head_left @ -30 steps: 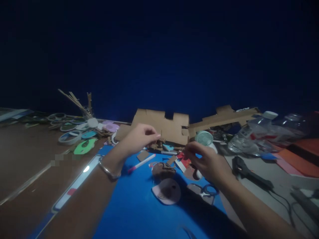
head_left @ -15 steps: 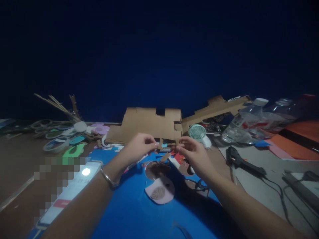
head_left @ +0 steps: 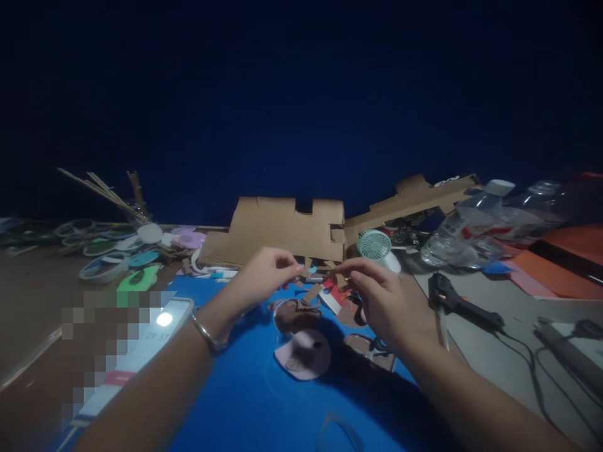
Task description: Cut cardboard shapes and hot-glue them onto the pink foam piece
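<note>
My left hand point(head_left: 264, 275) and my right hand point(head_left: 384, 300) meet over a blue sheet point(head_left: 245, 389), fingertips close together. Each pinches a small brown cardboard piece point(head_left: 305, 265) between thumb and forefinger; the scene is dim, so the pieces are hard to make out. A silver bangle sits on my left wrist. Below the hands lie a brown cardboard disc point(head_left: 293, 312) and a pale round piece point(head_left: 304, 354). A large notched cardboard cut-out point(head_left: 277, 229) stands just behind the hands.
A small mint fan point(head_left: 374, 246) stands right of the cardboard. A black glue gun point(head_left: 464, 304) with its cord lies at right, by plastic bottles point(head_left: 475, 232). Scissors point(head_left: 372, 351) lie under my right wrist. Tape rolls point(head_left: 106, 267), sticks point(head_left: 106, 191) and a lit phone point(head_left: 155, 326) are at left.
My right hand moved left to meet my left hand, and both now pinch small cardboard bits close together. The view shifted slightly, so the table things slid left and up.
</note>
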The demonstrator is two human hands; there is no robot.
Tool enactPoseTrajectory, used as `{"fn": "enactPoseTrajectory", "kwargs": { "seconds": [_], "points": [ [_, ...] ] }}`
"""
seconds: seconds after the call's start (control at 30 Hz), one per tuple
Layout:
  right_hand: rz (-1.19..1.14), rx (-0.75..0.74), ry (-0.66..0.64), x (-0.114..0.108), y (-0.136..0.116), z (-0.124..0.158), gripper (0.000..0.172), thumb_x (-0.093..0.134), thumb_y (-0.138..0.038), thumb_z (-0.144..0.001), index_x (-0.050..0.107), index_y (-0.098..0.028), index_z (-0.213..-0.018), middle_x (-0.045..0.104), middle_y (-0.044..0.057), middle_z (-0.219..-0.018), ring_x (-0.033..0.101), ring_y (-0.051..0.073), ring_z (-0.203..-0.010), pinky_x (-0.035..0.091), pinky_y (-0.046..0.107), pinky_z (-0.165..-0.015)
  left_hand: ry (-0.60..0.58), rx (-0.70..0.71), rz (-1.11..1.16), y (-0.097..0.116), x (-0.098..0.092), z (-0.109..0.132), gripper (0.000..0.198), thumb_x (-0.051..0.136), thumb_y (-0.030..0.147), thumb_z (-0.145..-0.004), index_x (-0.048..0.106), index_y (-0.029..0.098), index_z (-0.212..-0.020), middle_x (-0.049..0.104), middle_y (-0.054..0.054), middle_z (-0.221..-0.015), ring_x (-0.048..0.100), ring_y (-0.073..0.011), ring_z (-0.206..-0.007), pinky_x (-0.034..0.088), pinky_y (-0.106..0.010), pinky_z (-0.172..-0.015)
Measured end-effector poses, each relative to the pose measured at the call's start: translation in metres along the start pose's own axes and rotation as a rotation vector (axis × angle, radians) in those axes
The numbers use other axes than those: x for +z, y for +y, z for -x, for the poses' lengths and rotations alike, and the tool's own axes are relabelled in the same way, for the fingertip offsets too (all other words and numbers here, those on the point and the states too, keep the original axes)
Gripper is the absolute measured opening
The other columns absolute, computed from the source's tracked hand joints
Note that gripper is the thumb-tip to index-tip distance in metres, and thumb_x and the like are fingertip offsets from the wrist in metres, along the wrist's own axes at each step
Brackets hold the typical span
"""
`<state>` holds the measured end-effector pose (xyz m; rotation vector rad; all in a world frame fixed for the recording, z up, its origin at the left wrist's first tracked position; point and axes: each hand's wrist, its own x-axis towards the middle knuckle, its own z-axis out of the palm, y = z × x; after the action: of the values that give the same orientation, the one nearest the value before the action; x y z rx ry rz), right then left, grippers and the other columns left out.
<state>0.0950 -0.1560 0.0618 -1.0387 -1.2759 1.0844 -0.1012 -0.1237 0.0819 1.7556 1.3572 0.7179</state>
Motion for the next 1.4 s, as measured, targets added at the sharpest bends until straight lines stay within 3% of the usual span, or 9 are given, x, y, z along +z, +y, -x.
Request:
{"fn": "enactPoseTrajectory", "kwargs": {
  "seconds": [0.1, 0.17, 0.27, 0.33, 0.63, 0.77, 1.13, 1.4],
  "points": [
    [-0.046, 0.100, 0.027, 0.005, -0.003, 0.002, 0.010, 0.063, -0.022, -0.071, 0.061, -0.020, -0.080, 0.064, 0.001, -0.067, 0.058, 0.014, -0.058, 0.044, 0.024, -0.047, 0.077, 0.023, 0.003, 0.002, 0.005, 0.000, 0.024, 0.058, 0.039, -0.075, 0.063, 0.017, -0.067, 0.060, -0.002, -0.058, 0.054, -0.0132, -0.054, 0.040, -0.025, -0.051],
    [-0.093, 0.148, 0.052, 0.008, 0.000, 0.003, 0.017, 0.065, -0.021, -0.071, 0.059, -0.020, -0.086, 0.063, 0.000, -0.067, 0.057, 0.013, -0.056, 0.043, 0.024, -0.045, 0.217, 0.073, 0.056, 0.004, 0.009, -0.001, 0.024, 0.058, 0.038, -0.076, 0.062, 0.016, -0.067, 0.058, -0.001, -0.057, 0.054, -0.0124, -0.054, 0.041, -0.024, -0.052],
    [-0.176, 0.143, 0.051, 0.010, 0.007, 0.004, 0.009, 0.065, -0.021, -0.072, 0.060, -0.019, -0.079, 0.062, 0.001, -0.068, 0.057, 0.012, -0.059, 0.044, 0.024, -0.050, 0.426, 0.153, 0.198, 0.006, 0.017, -0.001, 0.022, 0.059, 0.037, -0.076, 0.059, 0.016, -0.070, 0.057, 0.001, -0.059, 0.054, -0.0113, -0.055, 0.043, -0.023, -0.054],
    [-0.220, 0.099, 0.037, 0.012, 0.011, 0.004, 0.006, 0.065, -0.021, -0.072, 0.059, -0.019, -0.074, 0.061, -0.001, -0.067, 0.055, 0.011, -0.060, 0.045, 0.024, -0.053, 0.467, 0.167, 0.275, 0.007, 0.025, -0.001, 0.020, 0.060, 0.035, -0.076, 0.059, 0.016, -0.071, 0.058, 0.001, -0.060, 0.056, -0.0112, -0.056, 0.045, -0.023, -0.055],
    [-0.357, -0.028, 0.186, 0.022, 0.011, 0.010, 0.019, 0.075, -0.015, -0.060, 0.058, -0.020, -0.067, 0.060, -0.003, -0.065, 0.057, 0.012, -0.063, 0.048, 0.025, -0.059, 0.426, 0.187, 0.310, 0.011, 0.052, 0.009, 0.017, 0.057, 0.031, -0.079, 0.057, 0.017, -0.069, 0.057, 0.002, -0.060, 0.055, -0.0120, -0.060, 0.044, -0.023, -0.058],
    [-0.377, -0.063, 0.214, 0.021, 0.010, 0.009, 0.021, 0.075, -0.012, -0.059, 0.057, -0.020, -0.067, 0.060, -0.004, -0.066, 0.057, 0.011, -0.064, 0.048, 0.024, -0.061, 0.381, 0.226, 0.310, 0.012, 0.054, 0.011, 0.014, 0.057, 0.028, -0.079, 0.059, 0.016, -0.071, 0.058, 0.002, -0.063, 0.055, -0.0117, -0.063, 0.044, -0.022, -0.059],
    [-0.145, -0.196, 0.245, 0.019, 0.005, 0.011, 0.018, 0.070, -0.012, -0.065, 0.055, -0.021, -0.069, 0.059, -0.002, -0.069, 0.058, 0.013, -0.066, 0.050, 0.027, -0.062, 0.359, 0.208, 0.329, 0.014, 0.057, 0.015, 0.014, 0.057, 0.028, -0.079, 0.058, 0.016, -0.071, 0.059, 0.001, -0.063, 0.055, -0.0117, -0.060, 0.044, -0.022, -0.057],
    [-0.098, -0.183, 0.249, 0.018, 0.007, 0.010, 0.018, 0.070, -0.015, -0.066, 0.054, -0.021, -0.071, 0.058, -0.002, -0.070, 0.057, 0.014, -0.066, 0.048, 0.028, -0.060, 0.363, 0.220, 0.290, 0.011, 0.060, 0.015, 0.016, 0.056, 0.030, -0.079, 0.058, 0.017, -0.071, 0.056, 0.002, -0.061, 0.053, -0.0119, -0.059, 0.043, -0.023, -0.057]
  ]
}}
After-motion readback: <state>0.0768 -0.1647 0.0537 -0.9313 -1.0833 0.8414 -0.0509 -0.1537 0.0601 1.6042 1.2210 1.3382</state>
